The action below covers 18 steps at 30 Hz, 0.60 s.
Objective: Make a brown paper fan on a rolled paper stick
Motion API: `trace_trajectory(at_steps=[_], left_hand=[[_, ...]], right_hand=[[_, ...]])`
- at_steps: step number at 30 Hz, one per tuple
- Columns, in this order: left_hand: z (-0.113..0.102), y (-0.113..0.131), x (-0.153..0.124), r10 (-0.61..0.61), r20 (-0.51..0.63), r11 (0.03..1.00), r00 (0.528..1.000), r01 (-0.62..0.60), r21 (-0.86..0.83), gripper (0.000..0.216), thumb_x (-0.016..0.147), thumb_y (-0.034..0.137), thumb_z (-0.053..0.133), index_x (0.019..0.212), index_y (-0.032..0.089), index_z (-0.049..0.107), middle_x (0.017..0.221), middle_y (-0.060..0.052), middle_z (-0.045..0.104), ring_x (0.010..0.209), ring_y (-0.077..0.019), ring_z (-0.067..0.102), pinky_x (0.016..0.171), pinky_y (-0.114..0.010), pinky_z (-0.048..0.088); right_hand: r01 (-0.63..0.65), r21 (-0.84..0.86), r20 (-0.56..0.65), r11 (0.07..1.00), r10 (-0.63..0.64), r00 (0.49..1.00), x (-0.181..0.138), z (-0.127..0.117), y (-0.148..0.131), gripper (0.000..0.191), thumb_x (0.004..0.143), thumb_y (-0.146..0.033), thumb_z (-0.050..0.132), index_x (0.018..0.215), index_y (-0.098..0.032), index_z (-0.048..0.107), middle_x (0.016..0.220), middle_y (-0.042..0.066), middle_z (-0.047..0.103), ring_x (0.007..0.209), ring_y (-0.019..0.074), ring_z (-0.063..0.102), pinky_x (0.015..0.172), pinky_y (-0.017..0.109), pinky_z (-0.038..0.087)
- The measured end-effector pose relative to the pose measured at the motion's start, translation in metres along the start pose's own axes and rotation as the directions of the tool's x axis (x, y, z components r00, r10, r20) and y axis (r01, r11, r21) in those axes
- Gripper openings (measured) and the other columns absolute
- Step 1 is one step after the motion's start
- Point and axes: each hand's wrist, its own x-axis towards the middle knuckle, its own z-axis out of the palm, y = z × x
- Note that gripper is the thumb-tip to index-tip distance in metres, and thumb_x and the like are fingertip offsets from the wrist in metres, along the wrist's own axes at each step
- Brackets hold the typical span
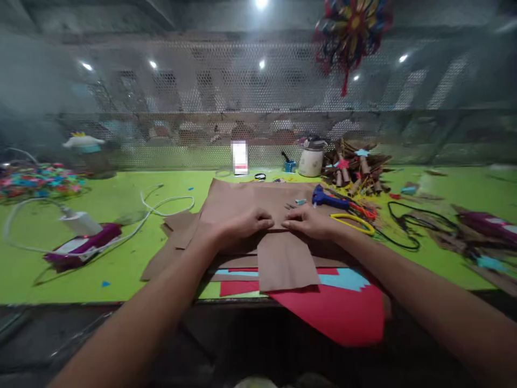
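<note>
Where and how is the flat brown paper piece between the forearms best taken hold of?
Probably pinch the near edge of the brown paper piece, coming from the person's side: that edge lies uncovered, partly over the red sheet, while the left hand and right hand are near its far end.

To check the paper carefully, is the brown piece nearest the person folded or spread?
Lower part spread: the brown paper piece lies flat over red paper. Top edge folded: cannot tell.

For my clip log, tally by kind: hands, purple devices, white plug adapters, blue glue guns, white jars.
Left hand and right hand: 2
Left purple device and right purple device: 2
White plug adapter: 1
Blue glue gun: 1
White jar: 1
Total: 7
</note>
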Motion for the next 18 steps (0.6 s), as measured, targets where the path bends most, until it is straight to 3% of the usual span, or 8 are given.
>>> trace_trajectory(at_steps=[4,9,12,15,18], left_hand=[[-0.003,0.010,-0.006,0.003,0.060,0.997,0.998,0.002,-0.079,0.032,0.083,0.040,0.047,0.078,0.012,0.062,0.070,-0.001,0.053,0.064,-0.0110,0.043,0.057,-0.022,0.033],[-0.004,0.020,-0.011,0.055,0.056,0.986,0.997,-0.045,-0.158,0.030,0.081,0.037,0.053,0.089,0.013,0.068,0.084,-0.004,0.063,0.075,-0.0145,0.052,0.067,-0.025,0.038],[-0.004,0.023,-0.015,0.061,0.034,0.966,0.998,-0.050,-0.253,0.028,0.079,0.034,0.056,0.092,0.013,0.069,0.091,-0.006,0.065,0.081,-0.0162,0.054,0.073,-0.027,0.039],[-0.005,0.025,-0.020,0.015,0.025,0.889,1.000,-0.002,-0.458,0.029,0.080,0.035,0.056,0.093,0.012,0.068,0.086,-0.006,0.065,0.075,-0.0147,0.054,0.070,-0.028,0.041],[-0.008,0.028,-0.022,0.020,-0.004,0.827,1.000,-0.019,-0.562,0.026,0.078,0.033,0.060,0.090,0.012,0.068,0.081,-0.005,0.064,0.073,-0.0132,0.054,0.071,-0.027,0.041]], right_hand=[[-0.153,0.202,0.032,0.967,0.149,0.988,-0.002,-0.002,0.001,0.035,0.074,-0.046,0.057,0.058,-0.014,0.052,0.051,-0.005,0.039,0.050,0.0072,0.031,0.047,0.022,0.022],[-0.290,0.563,0.048,0.774,0.320,0.946,-0.003,-0.001,-0.002,0.029,0.061,-0.039,0.072,0.070,-0.012,0.062,0.057,-0.003,0.053,0.052,0.0080,0.043,0.051,0.022,0.031],[-0.262,0.725,0.038,0.638,0.343,0.939,-0.004,-0.004,-0.006,0.029,0.060,-0.036,0.074,0.073,-0.013,0.065,0.066,0.001,0.061,0.058,0.0107,0.052,0.056,0.023,0.039],[-0.170,0.846,-0.002,0.505,0.321,0.947,-0.006,-0.010,-0.013,0.033,0.068,-0.046,0.067,0.077,-0.014,0.066,0.069,0.004,0.065,0.061,0.0145,0.058,0.059,0.027,0.044],[-0.078,0.879,-0.035,0.471,0.227,0.973,-0.010,-0.015,-0.022,0.030,0.071,-0.042,0.067,0.085,-0.016,0.067,0.077,0.006,0.068,0.070,0.0172,0.062,0.065,0.029,0.047]])
